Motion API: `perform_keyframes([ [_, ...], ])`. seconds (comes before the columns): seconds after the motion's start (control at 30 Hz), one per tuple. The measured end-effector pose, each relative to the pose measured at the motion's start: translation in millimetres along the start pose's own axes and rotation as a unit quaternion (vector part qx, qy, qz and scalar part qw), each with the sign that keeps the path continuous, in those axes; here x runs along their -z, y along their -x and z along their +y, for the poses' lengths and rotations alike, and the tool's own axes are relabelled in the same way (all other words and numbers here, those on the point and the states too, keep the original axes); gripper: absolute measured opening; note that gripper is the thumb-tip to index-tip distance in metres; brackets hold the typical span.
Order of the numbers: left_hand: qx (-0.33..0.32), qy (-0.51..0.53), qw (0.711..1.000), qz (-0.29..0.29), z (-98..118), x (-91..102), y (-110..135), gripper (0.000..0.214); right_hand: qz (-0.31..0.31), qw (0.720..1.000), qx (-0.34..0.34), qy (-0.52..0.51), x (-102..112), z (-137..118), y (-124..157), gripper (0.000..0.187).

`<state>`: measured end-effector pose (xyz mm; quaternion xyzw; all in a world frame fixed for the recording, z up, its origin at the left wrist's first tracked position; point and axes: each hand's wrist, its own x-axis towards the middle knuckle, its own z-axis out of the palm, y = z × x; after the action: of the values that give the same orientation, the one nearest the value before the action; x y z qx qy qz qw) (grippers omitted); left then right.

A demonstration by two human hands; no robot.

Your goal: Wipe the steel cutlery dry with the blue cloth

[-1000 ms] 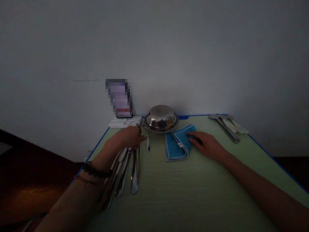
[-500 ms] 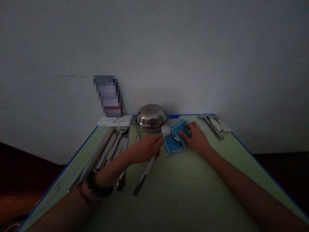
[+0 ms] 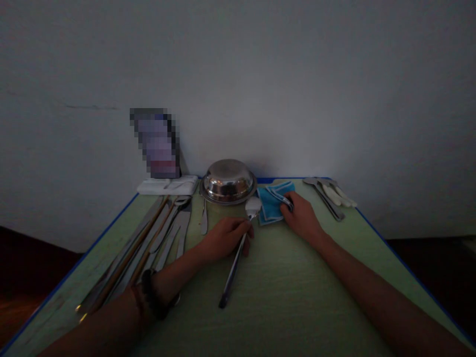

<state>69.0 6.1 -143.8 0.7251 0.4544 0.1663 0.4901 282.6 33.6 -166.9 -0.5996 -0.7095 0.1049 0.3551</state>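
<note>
My left hand [image 3: 224, 239] is closed round a long-handled metal spoon [image 3: 231, 282]. The spoon's bowl end points away from me, and its dark handle end slants back toward me. To the right, my right hand [image 3: 305, 218] pinches the right side of a folded blue cloth [image 3: 270, 204] with pale edging. The cloth's left part lies close beside the spoon's bowl; whether they touch, I cannot tell. Some of the right fingers are hidden behind the hand. Just beyond the spoon sits an upturned shiny metal bowl [image 3: 228, 181].
On the left lie several long metal utensils [image 3: 122, 260], partly under my left forearm. A small metal utensil [image 3: 204, 223] lies before the bowl. A phone [image 3: 159, 144], blurred out, leans above a white case [image 3: 169, 185]. White-handled utensils [image 3: 330, 193] lie at the back right of the green table [image 3: 297, 297].
My right hand has closed on the blue cloth, whose fold has shifted and bunched. The spoon has turned more upright in view, its bowl moving clear of the cloth. The whole view has shifted slightly.
</note>
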Motion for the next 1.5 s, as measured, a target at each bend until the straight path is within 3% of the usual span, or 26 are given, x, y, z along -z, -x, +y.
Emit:
perform_keyframes([
  [0.2,-0.017,-0.013,1.000,-0.014,-2,-0.7,1,0.038,0.072,0.985,-0.110,-0.115,6,12,-3,0.019],
  [0.33,-0.041,-0.075,0.996,-0.007,-1,0.3,4,0.027,0.074,0.977,-0.133,-0.150,5,14,-3,0.018],
  [0.53,-0.060,-0.205,0.977,-0.026,10,2.3,13,0.036,0.060,0.976,-0.139,-0.154,7,7,-3,0.017],
  [0.7,-0.087,-0.347,0.932,-0.053,17,-0.3,17,0.042,0.047,0.982,-0.124,-0.135,9,6,-3,0.017],
  [1.0,-0.075,-0.350,0.931,-0.072,21,0.2,18,0.041,0.040,0.993,-0.078,-0.085,5,14,-4,0.018],
  [1.5,-0.075,-0.370,0.923,-0.077,21,0.1,18,0.045,0.029,0.994,-0.070,-0.075,5,12,-4,0.016],
])
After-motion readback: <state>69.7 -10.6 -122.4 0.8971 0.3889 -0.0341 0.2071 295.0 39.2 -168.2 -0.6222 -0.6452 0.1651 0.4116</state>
